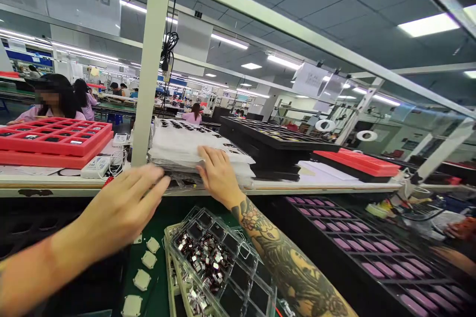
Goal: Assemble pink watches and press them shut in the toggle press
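On the shelf stands a stack of thin white sheets [178, 141] with rows of small black pieces on top. My right hand [217, 173], on the tattooed arm, grips the front edge of this stack, fingers over the top and thumb at the front. To the left, my left hand [128, 203] is raised in front of the shelf, blurred by motion. Its fingers are stretched towards the stack's lower left corner and hold nothing I can see. Whether they touch the stack I cannot tell. Below the hands lies a clear compartment tray [238, 277] with many small shiny metal parts.
Red trays [55, 146] stand left of a metal post [148, 69], with a white adapter box [95, 167] beside it. Black trays [275, 143] are stacked right of the sheets. A black tray of purple pieces [349, 245] lies lower right. Square pale parts [142, 280] sit on the green mat.
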Available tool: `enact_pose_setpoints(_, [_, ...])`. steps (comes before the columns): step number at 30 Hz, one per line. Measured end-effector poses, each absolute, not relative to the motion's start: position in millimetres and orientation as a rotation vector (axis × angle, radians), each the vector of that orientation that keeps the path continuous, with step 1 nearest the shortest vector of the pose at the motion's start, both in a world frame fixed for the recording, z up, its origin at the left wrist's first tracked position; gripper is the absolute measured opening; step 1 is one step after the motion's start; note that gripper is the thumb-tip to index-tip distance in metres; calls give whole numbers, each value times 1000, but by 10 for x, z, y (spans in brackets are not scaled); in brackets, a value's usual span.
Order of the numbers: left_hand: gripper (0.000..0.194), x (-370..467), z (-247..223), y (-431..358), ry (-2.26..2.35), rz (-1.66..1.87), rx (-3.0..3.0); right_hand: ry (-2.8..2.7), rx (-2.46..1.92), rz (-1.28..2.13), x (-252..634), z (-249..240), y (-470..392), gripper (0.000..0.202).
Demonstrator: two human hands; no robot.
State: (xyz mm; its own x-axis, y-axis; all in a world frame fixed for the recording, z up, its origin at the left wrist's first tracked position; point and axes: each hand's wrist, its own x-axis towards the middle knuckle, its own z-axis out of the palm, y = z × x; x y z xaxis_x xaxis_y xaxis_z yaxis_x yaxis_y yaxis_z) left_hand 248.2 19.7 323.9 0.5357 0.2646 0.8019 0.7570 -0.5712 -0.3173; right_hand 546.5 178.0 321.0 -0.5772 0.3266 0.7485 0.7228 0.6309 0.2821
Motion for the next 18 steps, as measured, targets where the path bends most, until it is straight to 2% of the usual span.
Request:
enact_pose_setpoints(2, [47, 2712, 3593, 699, -883, -835, -2141, -2149, -778, -731, 5459, 3144, 1783, 51])
enact_pose_setpoints(4, [51, 2892, 3748, 1111, -1027, -707, -2194, -2113, -715, -686, 5527, 3235, 1811, 49])
enact_pose_setpoints(7, [34, 3016, 3719, 1432, -1150, -590, -2202, -1898, -720, -655, 5806, 3718, 1937, 44])
enact_pose_setpoints(9, [32, 3020, 3635, 1472, -1141, -567, -2195, -1731, -900, -628, 6057, 4170, 2098, 41])
enact_pose_setpoints(11, [37, 2994, 3566, 1449, -1122, -548, -2184, -1985, -1176, -510, 6268, 4552, 2302, 41])
enact_pose_setpoints(15, [41, 2949, 3528, 1433, -1090, -542, -2174, -2415, -1354, -221, 6368, 4763, 2674, 14])
enact_pose_setpoints(18, [45, 2973, 3564, 1476, -1090, -538, -2193, -2548, -1433, -91, 6290, 4673, 2801, 23])
